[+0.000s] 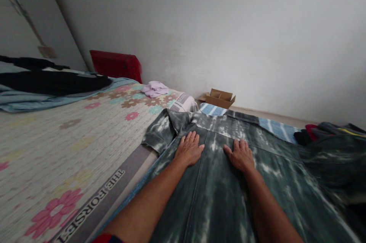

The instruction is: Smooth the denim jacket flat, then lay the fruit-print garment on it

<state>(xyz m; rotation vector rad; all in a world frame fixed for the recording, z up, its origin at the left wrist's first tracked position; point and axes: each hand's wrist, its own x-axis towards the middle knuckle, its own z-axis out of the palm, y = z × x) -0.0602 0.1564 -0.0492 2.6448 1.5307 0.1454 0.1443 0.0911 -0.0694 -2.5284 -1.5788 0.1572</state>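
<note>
Flatly, left hand point(189, 149) and right hand point(241, 156) on mottled green garment point(219, 191), each grip wide, thumbs spread

A garment point(217, 185) lies in front, left hand point(188, 148) and right hand point(241, 155) on it. To its left is a bed point(94, 140) (a cloth point(154, 89) lies toward the far end). Behind the garment, a box point(217, 100) sits before the wall point(228, 37); clothes point(323, 131) lie far right.

Open cdbd box point(216, 102) nr wall point(228, 33), lilac cloth point(154, 89) on flwr-print bedspread point(97, 136), blk garment point(54, 82) far L, clothes pile point(327, 130) R
</note>
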